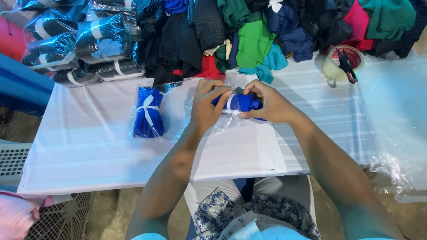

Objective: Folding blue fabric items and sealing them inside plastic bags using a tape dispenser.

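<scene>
Both hands (235,104) grasp blue bundle (242,102), mostly hidden | clear bag (222,122) hard to see

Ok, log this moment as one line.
left hand: on blue cloth roll | right hand: holding same roll | bagged blue roll: left, on table

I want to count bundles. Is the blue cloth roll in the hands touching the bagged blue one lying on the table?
Apart. The head view shows white table between the held blue cloth roll and the bagged blue roll.
</scene>
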